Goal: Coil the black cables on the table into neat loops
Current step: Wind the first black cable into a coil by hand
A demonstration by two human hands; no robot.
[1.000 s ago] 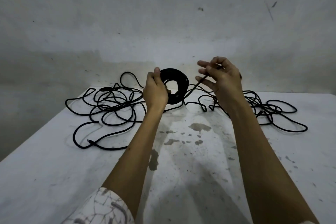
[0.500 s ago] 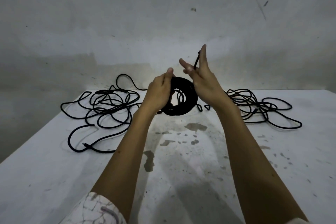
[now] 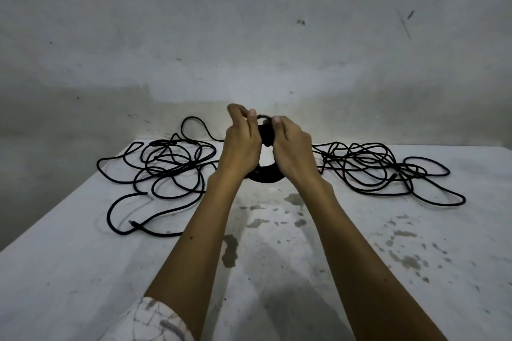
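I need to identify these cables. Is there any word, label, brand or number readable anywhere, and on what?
None: no readable text anywhere.
The coiled cable held in both hands, the loose cables left and right, the table and the wall show only stains and marks.

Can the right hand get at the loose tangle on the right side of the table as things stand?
Probably not yet: the right hand and left hand both have a grip on the coil. Once freed, nothing lies between it and the tangle.
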